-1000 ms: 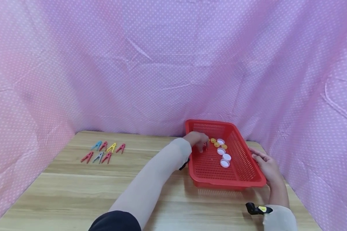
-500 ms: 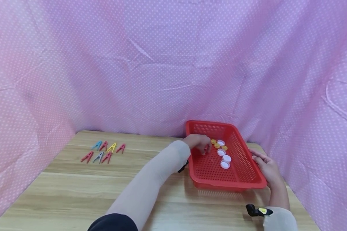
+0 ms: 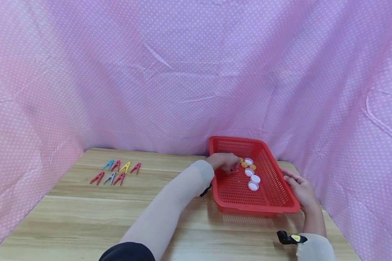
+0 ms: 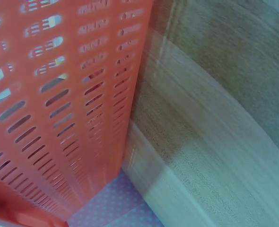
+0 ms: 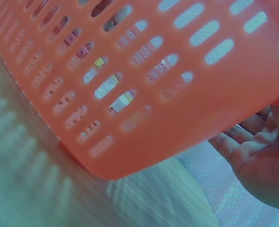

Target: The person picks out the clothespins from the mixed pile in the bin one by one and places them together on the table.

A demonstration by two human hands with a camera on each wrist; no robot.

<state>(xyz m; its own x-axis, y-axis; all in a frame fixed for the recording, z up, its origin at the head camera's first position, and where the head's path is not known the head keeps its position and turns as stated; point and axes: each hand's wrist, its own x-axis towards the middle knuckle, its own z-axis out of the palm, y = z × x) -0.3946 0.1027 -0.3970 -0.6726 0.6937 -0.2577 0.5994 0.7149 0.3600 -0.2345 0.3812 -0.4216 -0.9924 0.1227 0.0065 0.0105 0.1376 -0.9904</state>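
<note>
My left hand (image 3: 226, 162) reaches over the left rim into a red plastic basket (image 3: 254, 209), with its curled fingers low near the basket floor. It pinches a pink-red clothespin (image 3: 235, 170), which the fingers partly hide. White round caps (image 3: 253, 186) and smaller yellow caps (image 3: 244, 164) lie to the right of that hand in the basket. My right hand (image 3: 302, 190) grips the basket's right rim from outside, with its thumb near the top edge. In the right wrist view, the fingers of the right hand (image 5: 257, 158) reach behind the slotted basket wall (image 5: 177, 113).
Several clothespins lie in two rows at the table's left: blue (image 3: 108, 165), yellow (image 3: 125, 167), grey (image 3: 110, 178) and red (image 3: 97, 178). The wooden table (image 3: 85, 217) backs onto a pink dotted cloth (image 3: 170, 90). In the left wrist view, the slotted basket side (image 4: 82, 132) stands on the table.
The left hand has shifted slightly to the right and down inside the basket, and more of the pink-red clothespin shows under its fingers. The right hand stays on the rim.
</note>
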